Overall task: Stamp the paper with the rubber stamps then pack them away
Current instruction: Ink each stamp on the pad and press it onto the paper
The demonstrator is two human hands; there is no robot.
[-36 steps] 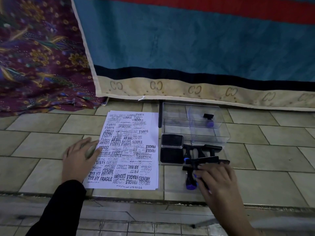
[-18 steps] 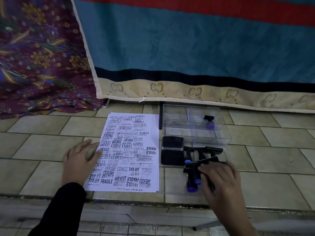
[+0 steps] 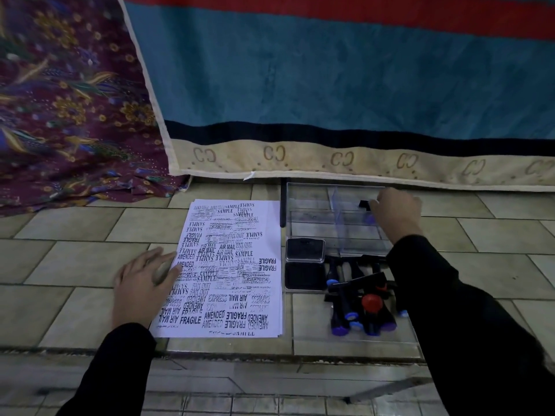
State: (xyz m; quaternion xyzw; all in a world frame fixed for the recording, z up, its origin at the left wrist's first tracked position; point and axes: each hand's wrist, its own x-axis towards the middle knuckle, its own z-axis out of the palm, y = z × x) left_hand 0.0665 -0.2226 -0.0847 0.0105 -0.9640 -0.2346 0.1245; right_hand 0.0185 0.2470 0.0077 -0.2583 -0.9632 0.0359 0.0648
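I see the left hand (image 3: 144, 283) lower left of centre, palm down, fingers straight and spread, pressing the left edge of the paper (image 3: 234, 265); it holds nothing. The paper is a thin white stack, squared up on the tiled floor (image 3: 75, 265) at centre frame, nearly covered in black block-letter imprints: SAMPLE, AIR MAIL, FRAGILE, AMENDED, EXPRESS, FAX OUT. The right hand (image 3: 396, 210) is right of centre, reaching into the clear plastic box (image 3: 309, 205), a rigid rectangular case with a transparent divider, just beside the paper's upper right corner. Its fingers curl down at one stamp (image 3: 364, 204) inside the box: black rectangular head, purple end below it. The knuckles hide the contact, so I cannot tell whether the hand pinches it or only touches it. The ink pad (image 3: 304, 276) sits just below the box: a square black case, open, with a glossy clear-edged lid on the box side. Right of the pad the other stamps (image 3: 357, 307) lie in a loose crossed pile, with black handles and round blue and purple ends, plus one red knob, partly under the black sleeve (image 3: 450, 310). A thin dark rod (image 3: 283, 205) runs along the box's left wall. Across the top is a teal woven blanket (image 3: 330, 85) with a red stripe, a black band and a cream border. Upper left is a maroon floral cloth (image 3: 60, 100). The tiles are beige, matte and rectangular.
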